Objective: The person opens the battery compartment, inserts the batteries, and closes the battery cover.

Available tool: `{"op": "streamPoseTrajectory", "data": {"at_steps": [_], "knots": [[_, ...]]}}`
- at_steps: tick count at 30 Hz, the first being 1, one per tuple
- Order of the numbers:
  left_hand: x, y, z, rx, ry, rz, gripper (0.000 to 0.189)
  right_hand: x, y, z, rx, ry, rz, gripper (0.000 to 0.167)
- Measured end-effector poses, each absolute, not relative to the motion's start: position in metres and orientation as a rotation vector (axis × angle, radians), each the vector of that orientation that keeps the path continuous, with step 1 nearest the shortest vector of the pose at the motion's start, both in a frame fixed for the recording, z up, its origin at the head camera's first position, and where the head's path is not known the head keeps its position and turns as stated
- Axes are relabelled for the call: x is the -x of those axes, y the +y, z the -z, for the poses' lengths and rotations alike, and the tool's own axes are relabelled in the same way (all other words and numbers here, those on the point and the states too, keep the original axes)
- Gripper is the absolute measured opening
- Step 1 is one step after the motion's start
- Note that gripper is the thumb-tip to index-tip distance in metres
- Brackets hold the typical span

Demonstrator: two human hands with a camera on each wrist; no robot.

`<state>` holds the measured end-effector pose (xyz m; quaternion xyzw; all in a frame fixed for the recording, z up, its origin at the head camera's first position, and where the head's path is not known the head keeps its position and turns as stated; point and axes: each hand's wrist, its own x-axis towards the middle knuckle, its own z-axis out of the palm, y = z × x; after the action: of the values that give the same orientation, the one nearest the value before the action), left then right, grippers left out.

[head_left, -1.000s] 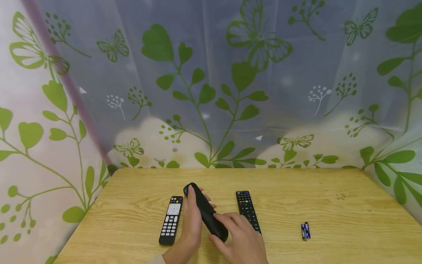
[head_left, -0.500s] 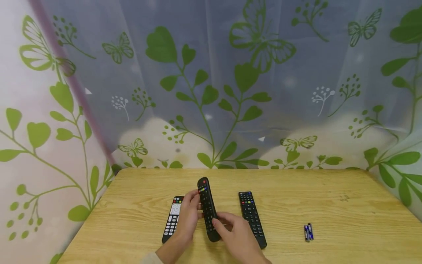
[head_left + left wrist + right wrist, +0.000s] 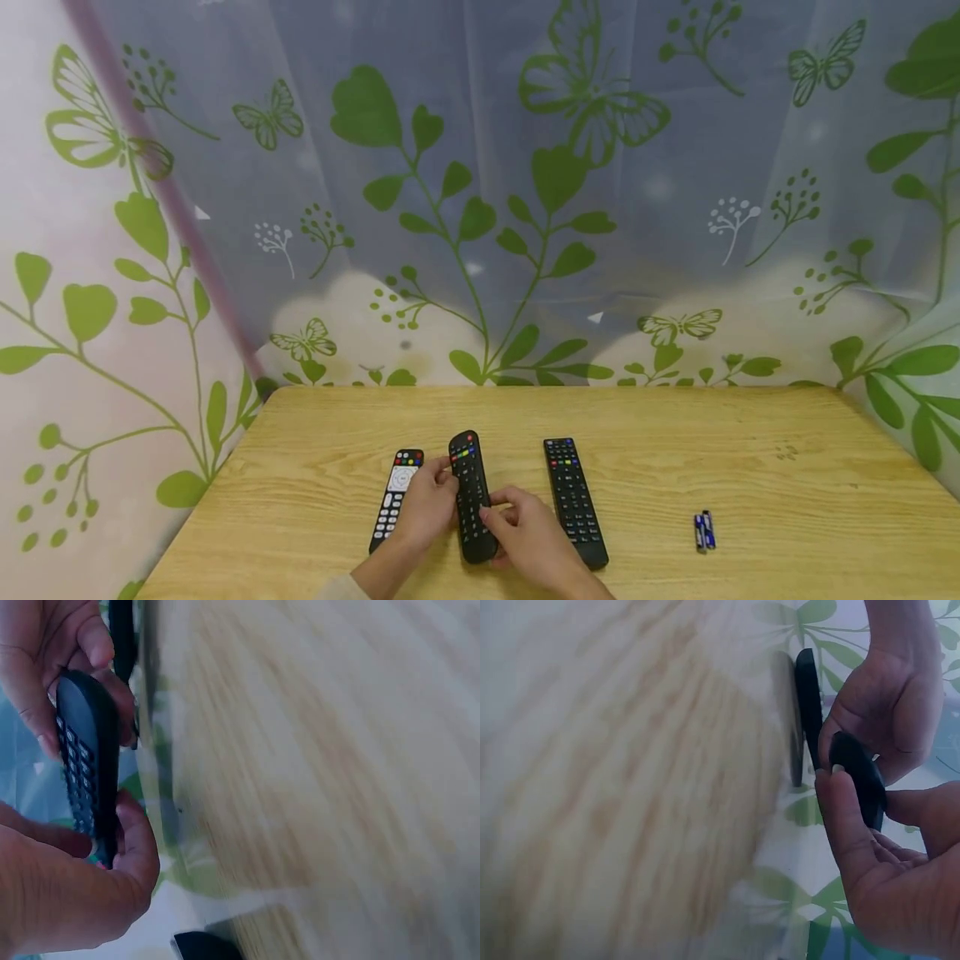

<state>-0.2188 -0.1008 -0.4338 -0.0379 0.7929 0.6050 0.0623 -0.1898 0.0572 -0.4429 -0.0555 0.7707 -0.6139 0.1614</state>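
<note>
Between both hands is a black remote control, button side up, with a red button at its far end. My left hand pinches its left edge near the top. At the lower right side, my right hand grips it with the thumb on the front and fingers behind. In the left wrist view the remote shows its button face and smooth side, with the left hand at one end and the right hand at the other. The right wrist view shows the remote nearly edge-on.
Left of the hands lies a remote with white buttons, partly covered by the left hand. A second black remote lies to the right. Two blue batteries sit farther right on the wooden table. A patterned curtain hangs behind.
The remote has been turned over from its smooth black back to its button face. Over the last half second both hands have lowered it slightly toward the table.
</note>
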Motion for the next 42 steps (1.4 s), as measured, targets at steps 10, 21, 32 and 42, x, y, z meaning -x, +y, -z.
{"op": "streamPoseTrajectory", "data": {"at_steps": [10, 21, 32, 42], "knots": [[0.225, -0.105, 0.442, 0.012, 2.581, -1.533, 0.041, 0.197, 0.051, 0.445, 0.208, 2.366, 1.486, 0.031], [0.229, -0.107, 0.439, -0.138, 2.842, -1.18, 0.03, 0.2, 0.042, 0.443, 0.342, 2.545, 1.207, 0.027], [0.228, -0.109, 0.436, -0.274, 3.002, -0.945, 0.023, 0.2, 0.034, 0.447, 0.386, 2.679, 1.037, 0.026], [0.224, -0.108, 0.434, -0.419, 3.157, -0.67, 0.028, 0.199, 0.031, 0.447, 0.416, 2.743, 0.976, 0.022]]}}
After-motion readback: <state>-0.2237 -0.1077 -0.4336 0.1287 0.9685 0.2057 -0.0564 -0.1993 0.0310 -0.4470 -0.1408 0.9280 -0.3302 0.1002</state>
